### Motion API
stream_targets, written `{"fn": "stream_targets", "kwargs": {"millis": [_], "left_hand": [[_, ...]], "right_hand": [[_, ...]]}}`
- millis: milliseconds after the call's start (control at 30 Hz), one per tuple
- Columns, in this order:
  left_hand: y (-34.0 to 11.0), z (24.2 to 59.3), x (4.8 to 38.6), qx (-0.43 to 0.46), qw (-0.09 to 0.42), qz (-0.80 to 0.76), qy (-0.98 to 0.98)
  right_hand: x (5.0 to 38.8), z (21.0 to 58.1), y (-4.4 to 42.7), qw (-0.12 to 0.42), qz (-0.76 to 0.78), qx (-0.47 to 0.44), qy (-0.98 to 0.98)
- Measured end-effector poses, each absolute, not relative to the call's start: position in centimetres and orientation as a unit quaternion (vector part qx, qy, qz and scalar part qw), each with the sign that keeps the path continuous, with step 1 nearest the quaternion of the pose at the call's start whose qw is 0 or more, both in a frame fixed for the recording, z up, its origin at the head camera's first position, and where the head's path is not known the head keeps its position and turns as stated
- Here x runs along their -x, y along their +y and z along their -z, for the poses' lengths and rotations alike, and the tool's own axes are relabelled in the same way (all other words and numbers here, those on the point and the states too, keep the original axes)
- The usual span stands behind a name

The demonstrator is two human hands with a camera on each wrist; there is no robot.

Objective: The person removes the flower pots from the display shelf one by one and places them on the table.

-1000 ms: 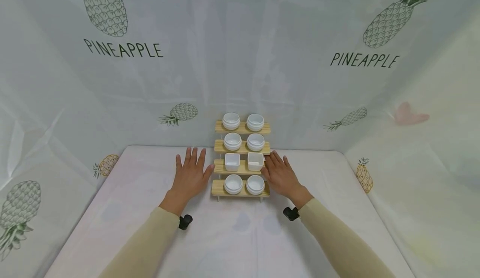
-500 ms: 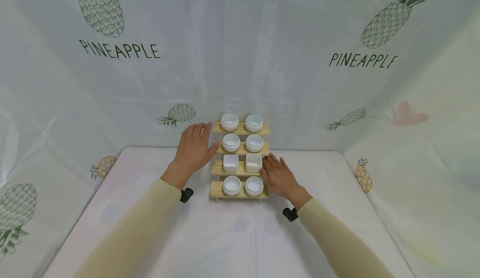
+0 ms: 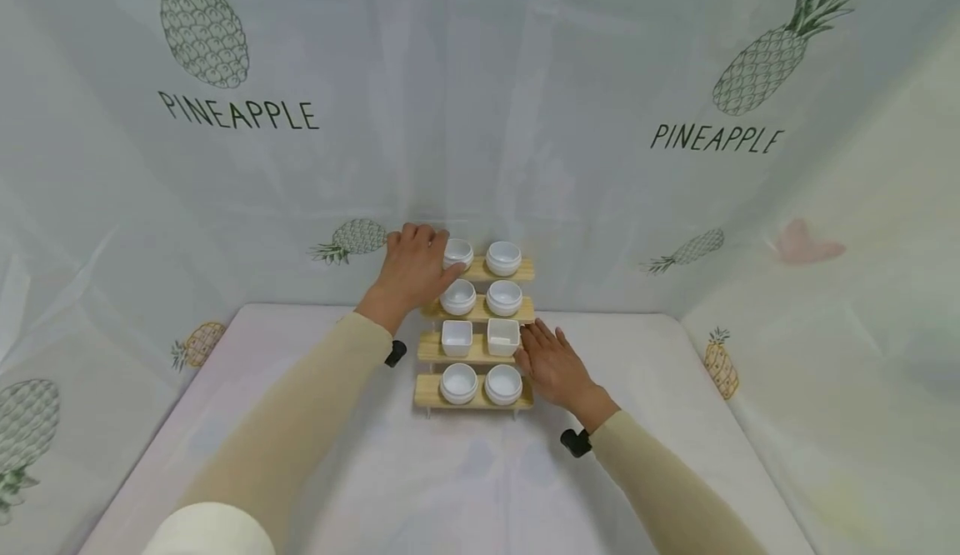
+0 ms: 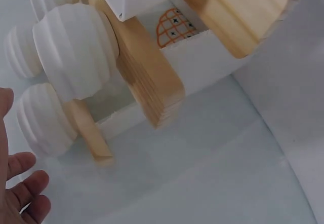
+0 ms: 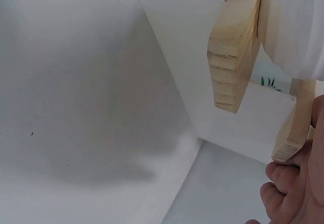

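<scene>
A tiered stand with several wooden boards (image 3: 474, 402) on white supports stands at the back of the table. Each board carries two small white cups. My left hand (image 3: 412, 267) reaches over the top-left round cup (image 3: 459, 252), its fingers bent and spread beside it. In the left wrist view, a gap shows between the fingers (image 4: 30, 188) and the nearest ribbed white cup (image 4: 45, 120). My right hand (image 3: 557, 367) lies along the stand's right side near the square cup (image 3: 502, 337). In the right wrist view, its fingers (image 5: 283, 176) touch a board's end (image 5: 291, 145).
A second square cup (image 3: 457, 337) sits on the same board, to the left. Round cups (image 3: 503, 383) fill the other boards. Behind the stand hangs a pineapple-print sheet (image 3: 600, 205), close to the top tier. A white cloth (image 3: 480, 488) covers the table.
My left hand has moved up and right, from flat beside the third tier to the top-left cup. The right hand has stayed at the stand's right side. The view has tilted slightly.
</scene>
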State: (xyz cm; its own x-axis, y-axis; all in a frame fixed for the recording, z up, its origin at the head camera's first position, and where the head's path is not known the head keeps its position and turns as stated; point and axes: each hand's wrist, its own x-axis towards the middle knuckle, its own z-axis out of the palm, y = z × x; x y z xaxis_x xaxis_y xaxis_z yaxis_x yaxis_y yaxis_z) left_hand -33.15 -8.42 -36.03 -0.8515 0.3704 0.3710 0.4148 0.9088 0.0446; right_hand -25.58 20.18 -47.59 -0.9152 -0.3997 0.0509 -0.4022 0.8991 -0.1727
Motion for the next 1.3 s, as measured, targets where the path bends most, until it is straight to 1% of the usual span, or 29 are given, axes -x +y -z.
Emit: {"fn": "stream_targets", "kwargs": {"millis": [167, 433, 600, 733, 1133, 1300], "left_hand": [[-8.1, 36.1, 33.6, 0.189, 0.163, 0.052, -0.967], [-8.1, 36.4, 34.2, 0.172, 0.144, 0.028, -0.974], [-8.1, 36.5, 34.5, 0.170, 0.145, 0.020, -0.974], [-8.1, 36.5, 34.7, 0.189, 0.166, 0.022, -0.968], [-8.7, 36.7, 34.7, 0.248, 0.282, 0.017, -0.927], [-9.1, 36.6, 34.7, 0.251, 0.303, 0.007, -0.919]], "right_hand": [[25.3, 48.0, 19.8, 0.003, -0.093, -0.204, -0.975], [25.1, 48.5, 19.4, 0.012, -0.084, -0.209, -0.974], [25.0, 48.5, 19.3, 0.019, -0.086, -0.212, -0.973], [25.0, 48.5, 19.3, 0.014, -0.078, -0.211, -0.974], [25.3, 48.0, 19.9, 0.012, -0.080, -0.209, -0.975], [25.6, 47.9, 20.1, 0.016, -0.081, -0.212, -0.974]]}}
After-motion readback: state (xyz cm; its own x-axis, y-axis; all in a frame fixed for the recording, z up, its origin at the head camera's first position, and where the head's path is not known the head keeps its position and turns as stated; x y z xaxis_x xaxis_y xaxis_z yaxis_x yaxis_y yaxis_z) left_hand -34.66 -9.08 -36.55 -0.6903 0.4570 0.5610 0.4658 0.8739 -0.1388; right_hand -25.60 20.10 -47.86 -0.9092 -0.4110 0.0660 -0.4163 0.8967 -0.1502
